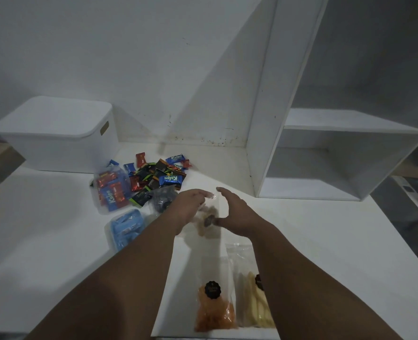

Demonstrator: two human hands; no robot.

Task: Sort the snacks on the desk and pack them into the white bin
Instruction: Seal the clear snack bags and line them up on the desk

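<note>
The white bin point(55, 133) stands at the back left of the desk with its lid on. In front of it lies a pile of small wrapped snacks point(154, 175), and a clear bag of red and blue bars point(111, 192) lies to the pile's left. A clear bag of brown snacks with a dark sticker point(209, 217) is upright mid-desk. My left hand point(190, 204) pinches its top edge. My right hand point(234, 212) is spread against its right side, thumb on the sticker. Near me lie a bag of orange snacks point(214, 310) and a bag of pale sticks point(254, 307).
A clear tub of light-blue packets point(125, 228) and a bag of dark round sweets point(161, 200) sit left of my left hand. A white open shelf unit point(325, 153) stands on the desk's right back. The desk edge falls away at the right.
</note>
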